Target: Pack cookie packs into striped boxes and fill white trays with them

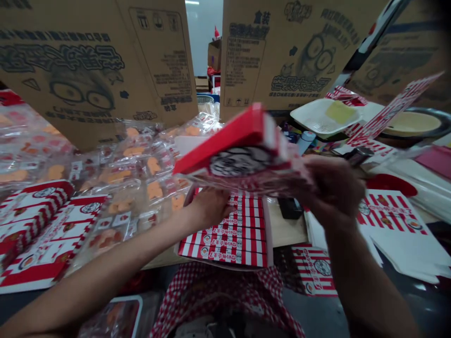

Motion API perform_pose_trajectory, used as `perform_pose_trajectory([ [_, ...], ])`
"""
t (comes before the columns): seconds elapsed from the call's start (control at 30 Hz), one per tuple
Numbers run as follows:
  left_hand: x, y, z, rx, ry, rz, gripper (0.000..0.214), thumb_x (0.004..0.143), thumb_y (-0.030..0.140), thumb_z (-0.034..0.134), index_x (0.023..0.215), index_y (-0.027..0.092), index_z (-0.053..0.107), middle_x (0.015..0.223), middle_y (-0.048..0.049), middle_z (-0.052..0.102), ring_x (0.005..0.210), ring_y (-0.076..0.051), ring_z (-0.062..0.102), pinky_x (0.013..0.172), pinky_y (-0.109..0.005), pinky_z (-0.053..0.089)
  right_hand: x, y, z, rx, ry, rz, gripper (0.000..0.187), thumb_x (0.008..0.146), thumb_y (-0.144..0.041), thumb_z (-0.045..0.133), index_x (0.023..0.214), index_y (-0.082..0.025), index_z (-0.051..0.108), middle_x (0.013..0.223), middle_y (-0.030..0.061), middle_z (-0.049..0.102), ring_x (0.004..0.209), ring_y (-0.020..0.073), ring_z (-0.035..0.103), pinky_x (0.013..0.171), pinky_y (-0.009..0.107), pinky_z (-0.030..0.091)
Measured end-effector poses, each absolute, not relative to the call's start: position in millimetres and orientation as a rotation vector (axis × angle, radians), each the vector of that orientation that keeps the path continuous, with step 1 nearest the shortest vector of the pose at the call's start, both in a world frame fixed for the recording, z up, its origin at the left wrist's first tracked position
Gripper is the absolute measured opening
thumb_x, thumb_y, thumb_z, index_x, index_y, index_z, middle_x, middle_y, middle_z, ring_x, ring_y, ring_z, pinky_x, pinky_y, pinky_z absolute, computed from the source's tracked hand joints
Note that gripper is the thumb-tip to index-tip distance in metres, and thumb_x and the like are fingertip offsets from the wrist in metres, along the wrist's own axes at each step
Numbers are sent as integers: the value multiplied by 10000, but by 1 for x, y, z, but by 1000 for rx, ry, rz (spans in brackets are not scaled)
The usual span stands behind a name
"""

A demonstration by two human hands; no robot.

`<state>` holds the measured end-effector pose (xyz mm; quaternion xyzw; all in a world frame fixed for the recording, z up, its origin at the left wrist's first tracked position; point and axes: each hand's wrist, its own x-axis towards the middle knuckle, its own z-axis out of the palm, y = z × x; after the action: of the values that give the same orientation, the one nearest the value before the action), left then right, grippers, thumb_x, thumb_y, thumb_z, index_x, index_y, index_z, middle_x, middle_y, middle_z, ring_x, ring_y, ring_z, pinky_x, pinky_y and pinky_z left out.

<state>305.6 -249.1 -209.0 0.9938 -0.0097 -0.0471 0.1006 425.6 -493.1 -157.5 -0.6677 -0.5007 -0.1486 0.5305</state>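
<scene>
We are holding a red-and-white carton (239, 162) above a tray of stacked striped cartons (225, 241) by the desk's (287, 230) near edge, left hand (207, 209) spread beneath it, right hand (333, 190) pinching its end.

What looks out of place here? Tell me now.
The brown cardboard carton at upper left stands upside down: its printed cartoon face and lettering are inverted, unlike the matching carton to its right.

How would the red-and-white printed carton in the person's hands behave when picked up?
The red-and-white printed carton is probably light for its size: it looks like thin card, tilted up between the left hand and right hand. Its folded edges should keep it fairly stiff, though panels may flex. The glossy print might feel slippery.
</scene>
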Motion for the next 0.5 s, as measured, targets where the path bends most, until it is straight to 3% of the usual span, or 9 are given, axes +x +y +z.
perform_pose_trajectory([
  [0.13, 292, -246, -220, 2969, -83, -34, 493, 993, 419, 513, 1402, 144, 510, 1405, -183, 580, 1289, -368, 553, 1062, -512, 462, 438, -435, -176, -1626, -1389, -437, 332, 938, -315, 658, 1264, -285, 601, 1163, 32, 720, 972, 230, 703, 841, 384, 578],
  [0.27, 283, -245, -223, 2986, -122, -42, 511, 998, 408, 528, 1438, 151, 491, 1403, -178, 576, 1281, -368, 559, 1056, -504, 453, 446, -431, -186, -1796, -1537, -407, 296, 988, -338, 568, 1264, -232, 567, 1128, 62, 725, 935, 221, 685, 795, 341, 527],
  [0.4, 270, -247, -219, 3093, -33, 26, 446, 1019, 423, 492, 1337, 123, 579, 1290, -187, 647, 1208, -358, 604, 1088, -531, 394, 445, -443, -175, -2086, -1543, -276, 242, 984, -294, 516, 1209, -212, 549, 869, 27, 697, 705, 187, 618, 636, 286, 424],
  [0.5, 261, -246, -214, 3178, 97, 77, 452, 994, 476, 532, 1236, 107, 633, 1197, -205, 684, 1174, -377, 601, 1052, -542, 393, 444, -449, -161, -2226, -1603, -209, 195, 993, -277, 492, 1171, -213, 542, 871, 38, 692, 691, 184, 603, 624, 281, 379],
])
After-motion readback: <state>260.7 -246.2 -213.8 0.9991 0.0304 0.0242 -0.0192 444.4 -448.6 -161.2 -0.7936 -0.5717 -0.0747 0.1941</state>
